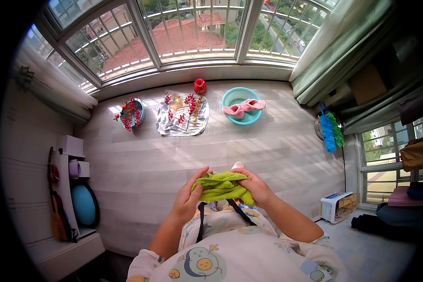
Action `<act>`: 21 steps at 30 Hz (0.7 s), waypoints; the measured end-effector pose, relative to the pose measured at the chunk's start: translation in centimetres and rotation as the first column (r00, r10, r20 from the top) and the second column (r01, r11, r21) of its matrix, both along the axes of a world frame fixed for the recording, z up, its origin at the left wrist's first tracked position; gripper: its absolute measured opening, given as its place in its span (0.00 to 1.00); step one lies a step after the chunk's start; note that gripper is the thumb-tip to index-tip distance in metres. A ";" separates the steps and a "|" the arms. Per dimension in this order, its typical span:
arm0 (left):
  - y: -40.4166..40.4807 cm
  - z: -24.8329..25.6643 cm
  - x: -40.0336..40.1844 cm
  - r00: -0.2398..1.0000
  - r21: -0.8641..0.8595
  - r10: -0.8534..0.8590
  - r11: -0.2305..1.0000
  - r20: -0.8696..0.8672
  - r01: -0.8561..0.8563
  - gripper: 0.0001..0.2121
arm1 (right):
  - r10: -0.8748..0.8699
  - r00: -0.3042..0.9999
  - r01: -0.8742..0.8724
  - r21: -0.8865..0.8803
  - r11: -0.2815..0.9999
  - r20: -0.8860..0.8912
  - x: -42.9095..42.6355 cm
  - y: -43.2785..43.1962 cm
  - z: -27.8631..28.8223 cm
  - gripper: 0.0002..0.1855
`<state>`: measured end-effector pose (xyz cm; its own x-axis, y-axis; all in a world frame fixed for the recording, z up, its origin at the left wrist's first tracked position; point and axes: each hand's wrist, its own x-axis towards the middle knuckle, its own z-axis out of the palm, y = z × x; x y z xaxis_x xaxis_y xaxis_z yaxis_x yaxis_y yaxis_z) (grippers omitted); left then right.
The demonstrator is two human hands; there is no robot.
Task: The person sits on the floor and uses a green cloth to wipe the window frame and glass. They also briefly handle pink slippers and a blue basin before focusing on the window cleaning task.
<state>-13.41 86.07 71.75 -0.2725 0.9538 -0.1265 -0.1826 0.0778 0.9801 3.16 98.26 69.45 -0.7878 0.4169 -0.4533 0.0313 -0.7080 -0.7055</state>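
Note:
A bunched lime-green cloth [222, 187] is held between both hands in front of my body. My left hand [189, 192] grips its left end, thumb on the near side. Around its right end my right hand [255, 187] is closed. Past the hands, on the floor, stands a turquoise plastic basin [243, 120] with a pair of pink fluffy slippers [252, 104] resting in it and over its rim. Left of the basin a grey-and-white patterned cloth [165, 127] lies spread out, bearing red berry sprigs [190, 99] and gold decorations [175, 101].
A red vase [200, 86] stands behind the spread cloth. Further left, a blue bucket [142, 112] holds red berry branches [136, 114]. Blue [327, 132] and green [337, 131] dusters hang at right. A guitar [58, 218] leans by the left shelf [64, 169]. Windows [197, 31] line the far wall.

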 end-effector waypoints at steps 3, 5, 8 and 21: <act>-5.5 1.1 -0.3 0.975 -0.024 0.168 0.985 -0.148 -0.173 0.14 | 0.134 0.990 -0.143 0.233 0.962 0.053 -1.1 -2.5 1.1 0.15; -8.3 2.1 -0.4 0.923 -0.018 0.271 0.958 -0.274 -0.287 0.13 | 0.232 0.970 -0.240 0.362 0.901 0.066 -1.6 -3.4 2.1 0.14; -10.3 3.6 0.9 0.863 0.075 0.393 0.917 -0.317 -0.391 0.13 | 0.255 0.963 -0.256 0.577 0.775 0.084 -1.4 -4.5 3.5 0.15; -4.7 4.7 13.7 0.715 0.038 -0.027 0.996 -0.699 0.075 0.09 | 0.140 0.980 -0.191 0.485 0.854 0.139 17.6 1.0 7.2 0.06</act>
<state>0.30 81.41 76.45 -0.2107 0.9680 0.1363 0.5568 0.0043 0.8306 20.80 99.25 76.67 -0.8289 0.4727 -0.2992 0.2020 -0.2459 -0.9480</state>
